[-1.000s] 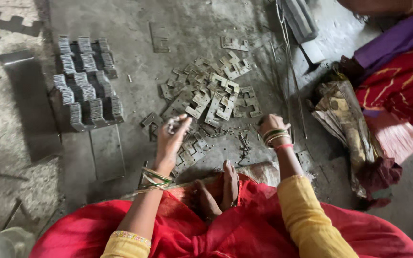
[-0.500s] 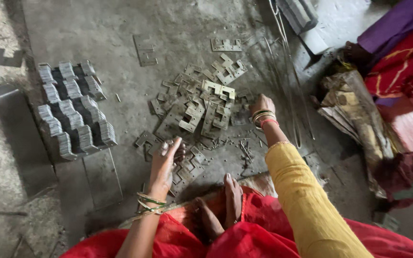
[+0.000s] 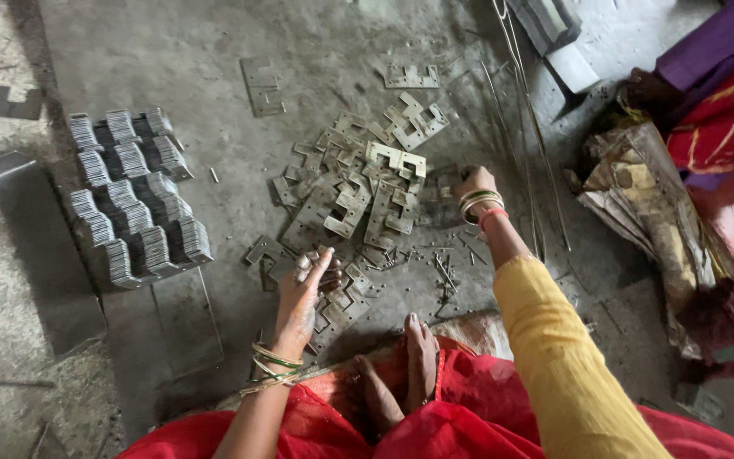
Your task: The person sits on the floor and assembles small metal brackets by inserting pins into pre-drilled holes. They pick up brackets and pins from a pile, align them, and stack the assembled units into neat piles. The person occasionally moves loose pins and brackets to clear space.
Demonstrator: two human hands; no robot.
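Floor: grey, gritty concrete floor point(image 3: 316, 34) is being used as the work surface; the person is seated on it, bare feet point(image 3: 401, 374) tucked in front of red cloth.
Loose pile: flat notched metal plates point(image 3: 358, 195) are being kept scattered at centre, just ahead of the feet, between both hands.
Stacks: sorted plate stacks point(image 3: 133, 195) are being held in tidy rows well to the left, apart from the pile.
L hand: left hand point(image 3: 303, 293) is being laid on plates at the pile's near-left edge, fingers pressed together, thumb alongside; whether a plate is being pinched underneath can't be told.
R hand: right hand point(image 3: 473, 183) is being curled at the pile's right edge, knuckles up; it seems closed on sth dark, but what exactly can't be told.
Right side: bundled cloth and sacking point(image 3: 639, 195) is being left near the R arm; thin rods point(image 3: 524, 127) are lying beside it.
Doing it well (judgement): plates should prob. be gathered a few at a time w/ notches aligned the same way, edges squared before lifting, fingertips kept off sharp cut edges.
Vs half a sec ago: L hand is being moved in from the open floor onto the plates, fingers less fanned; R hand is being kept at roughly the same spot on the right edge; stacks unchanged.
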